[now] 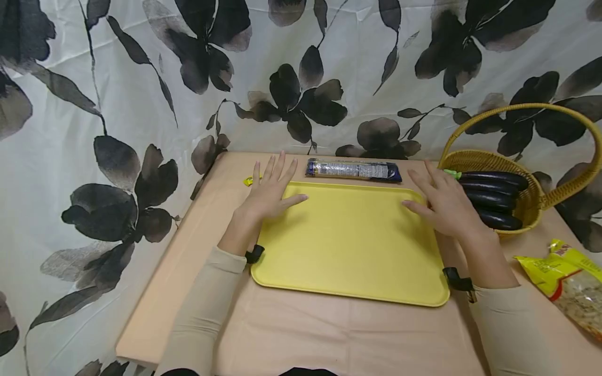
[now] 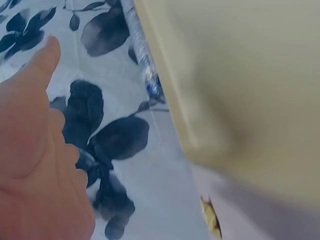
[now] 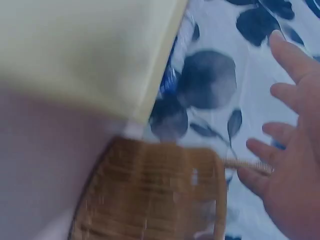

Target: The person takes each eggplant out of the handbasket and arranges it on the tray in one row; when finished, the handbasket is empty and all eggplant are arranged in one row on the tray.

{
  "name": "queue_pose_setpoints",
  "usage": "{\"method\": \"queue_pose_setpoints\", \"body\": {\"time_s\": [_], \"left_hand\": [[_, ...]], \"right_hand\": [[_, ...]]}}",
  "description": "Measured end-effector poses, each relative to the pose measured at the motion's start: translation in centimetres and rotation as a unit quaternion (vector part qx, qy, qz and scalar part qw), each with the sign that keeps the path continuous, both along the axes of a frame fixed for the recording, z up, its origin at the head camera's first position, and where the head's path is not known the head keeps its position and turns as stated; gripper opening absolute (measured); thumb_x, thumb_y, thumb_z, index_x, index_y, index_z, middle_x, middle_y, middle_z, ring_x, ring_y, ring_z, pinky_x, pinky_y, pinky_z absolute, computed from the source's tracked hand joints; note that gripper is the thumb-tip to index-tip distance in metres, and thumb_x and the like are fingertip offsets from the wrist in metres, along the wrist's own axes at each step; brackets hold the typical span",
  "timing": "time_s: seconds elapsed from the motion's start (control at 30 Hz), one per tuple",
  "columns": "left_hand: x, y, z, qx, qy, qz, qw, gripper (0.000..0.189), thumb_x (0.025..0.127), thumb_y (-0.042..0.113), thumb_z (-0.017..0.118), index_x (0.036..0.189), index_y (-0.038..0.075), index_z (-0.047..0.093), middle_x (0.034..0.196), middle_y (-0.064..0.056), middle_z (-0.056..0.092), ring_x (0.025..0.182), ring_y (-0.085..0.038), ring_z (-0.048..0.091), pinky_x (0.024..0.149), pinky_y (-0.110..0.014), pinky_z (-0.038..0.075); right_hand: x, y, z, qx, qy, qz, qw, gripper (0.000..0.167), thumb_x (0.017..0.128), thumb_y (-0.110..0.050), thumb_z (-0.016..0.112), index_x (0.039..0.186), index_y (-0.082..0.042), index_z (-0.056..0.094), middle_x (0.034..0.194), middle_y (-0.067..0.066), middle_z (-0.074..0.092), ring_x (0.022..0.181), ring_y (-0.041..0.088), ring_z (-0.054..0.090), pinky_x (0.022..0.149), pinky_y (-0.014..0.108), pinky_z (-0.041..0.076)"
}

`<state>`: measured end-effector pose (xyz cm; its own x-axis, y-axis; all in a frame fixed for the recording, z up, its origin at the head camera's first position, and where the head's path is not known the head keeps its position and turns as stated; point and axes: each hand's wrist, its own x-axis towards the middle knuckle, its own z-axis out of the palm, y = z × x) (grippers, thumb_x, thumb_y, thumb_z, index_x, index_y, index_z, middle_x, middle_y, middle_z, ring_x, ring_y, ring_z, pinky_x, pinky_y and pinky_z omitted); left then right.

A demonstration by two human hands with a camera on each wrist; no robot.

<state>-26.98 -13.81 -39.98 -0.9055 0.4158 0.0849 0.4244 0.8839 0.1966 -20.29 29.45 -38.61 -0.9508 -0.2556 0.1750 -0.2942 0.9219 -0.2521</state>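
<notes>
A yellow tray (image 1: 350,243) lies flat on the table in the head view. My left hand (image 1: 267,190) is over its far left corner, fingers spread and holding nothing. Over the far right corner my right hand (image 1: 444,203) hovers with straight fingers, its fingertips close to the wicker basket (image 1: 531,209). Several dark eggplants (image 1: 494,200) lie in that basket. In the left wrist view the left hand (image 2: 35,150) appears beside the tray (image 2: 250,85); in the right wrist view the right hand (image 3: 295,135) is apart from the tray (image 3: 85,55).
A long dark-blue and silver packet (image 1: 352,170) lies behind the tray. A small yellow wrapper (image 1: 248,181) sits by the left hand. On the right is a yellow bag (image 1: 564,284) with a transparent lower part. A floral curtain (image 1: 301,78) hangs behind the table (image 1: 188,271).
</notes>
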Motion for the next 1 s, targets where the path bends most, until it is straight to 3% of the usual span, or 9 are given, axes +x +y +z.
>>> {"method": "queue_pose_setpoints", "body": {"time_s": [0.2,0.33,0.4,0.53,0.6,0.7,0.77,0.87,1.0], "left_hand": [[0.2,-2.6,0.3,0.032,-0.013,-0.007,0.9994,0.100,0.096,0.076,0.049,0.168,0.032,-0.005,0.172,0.001,-0.026,0.161,-0.027,-0.021,0.128,-0.058,-0.016],[0.0,-4.7,-0.1,0.081,-0.067,-0.027,0.9941,0.106,0.096,0.068,0.060,0.167,0.032,-0.009,0.172,-0.001,-0.024,0.161,-0.028,-0.018,0.129,-0.060,-0.008],[-0.3,-5.7,-0.3,0.138,-0.112,-0.032,0.9837,0.109,0.095,0.061,0.067,0.167,0.032,-0.010,0.173,0.003,-0.021,0.162,-0.025,-0.015,0.130,-0.060,-0.002],[-0.8,-7.4,-0.5,0.236,-0.206,-0.034,0.9489,0.111,0.093,0.046,0.077,0.166,0.040,-0.006,0.173,0.017,-0.009,0.163,-0.021,-0.001,0.131,-0.057,0.011],[-0.9,-8.1,-0.6,0.248,-0.241,-0.038,0.9376,0.111,0.092,0.045,0.079,0.165,0.044,-0.003,0.173,0.020,-0.004,0.163,-0.022,0.004,0.131,-0.058,0.013],[-1.1,-8.8,-0.9,0.249,-0.271,-0.050,0.9284,0.112,0.087,0.047,0.084,0.166,0.043,0.004,0.174,0.017,0.001,0.163,-0.024,0.008,0.131,-0.057,0.014],[-1.2,-8.9,-1.2,0.244,-0.281,-0.060,0.9264,0.115,0.084,0.047,0.086,0.168,0.037,0.008,0.176,0.012,0.004,0.163,-0.023,0.008,0.131,-0.055,0.012],[-1.2,-9.2,-1.7,0.212,-0.282,-0.072,0.9330,0.116,0.082,0.046,0.089,0.169,0.028,0.014,0.177,0.002,0.008,0.163,-0.023,0.006,0.132,-0.053,0.011],[-1.0,-9.5,-2.3,0.169,-0.293,-0.080,0.9377,0.118,0.080,0.045,0.090,0.169,0.025,0.016,0.177,-0.007,0.007,0.163,-0.026,0.003,0.132,-0.054,0.008]], "right_hand": [[1.2,3.7,1.8,-0.092,0.003,-0.020,0.9956,0.076,0.102,-0.040,0.067,0.166,-0.026,0.029,0.173,0.017,0.021,0.155,0.051,0.020,0.117,0.079,0.020],[2.0,6.2,2.6,-0.130,0.021,-0.030,0.9909,0.078,0.099,-0.024,0.073,0.165,-0.026,0.032,0.165,0.024,0.033,0.150,0.054,0.028,0.117,0.078,0.021],[2.3,7.4,2.8,-0.134,0.020,-0.045,0.9897,0.077,0.100,-0.024,0.072,0.166,-0.027,0.031,0.162,0.028,0.035,0.145,0.057,0.032,0.114,0.078,0.025],[2.8,9.0,2.6,-0.125,-0.005,-0.069,0.9897,0.074,0.102,-0.028,0.069,0.165,-0.022,0.031,0.155,0.033,0.040,0.134,0.057,0.042,0.103,0.076,0.037],[3.0,9.7,2.4,-0.114,-0.021,-0.075,0.9904,0.071,0.102,-0.030,0.068,0.164,-0.017,0.035,0.151,0.035,0.042,0.127,0.056,0.046,0.098,0.075,0.040],[3.4,10.3,2.1,-0.092,-0.053,-0.091,0.9902,0.069,0.103,-0.035,0.067,0.160,-0.008,0.040,0.148,0.035,0.044,0.121,0.054,0.049,0.092,0.074,0.045],[3.7,10.7,2.0,-0.076,-0.076,-0.101,0.9891,0.070,0.102,-0.039,0.066,0.158,-0.005,0.042,0.143,0.036,0.047,0.117,0.054,0.050,0.087,0.071,0.048],[3.9,11.2,1.8,-0.062,-0.100,-0.102,0.9878,0.069,0.102,-0.041,0.066,0.156,-0.002,0.045,0.133,0.037,0.053,0.106,0.049,0.054,0.072,0.052,0.054],[4.0,11.5,1.7,-0.051,-0.108,-0.094,0.9883,0.064,0.102,-0.038,0.068,0.151,0.000,0.051,0.119,0.035,0.063,0.092,0.038,0.058,0.060,0.030,0.042]]}}
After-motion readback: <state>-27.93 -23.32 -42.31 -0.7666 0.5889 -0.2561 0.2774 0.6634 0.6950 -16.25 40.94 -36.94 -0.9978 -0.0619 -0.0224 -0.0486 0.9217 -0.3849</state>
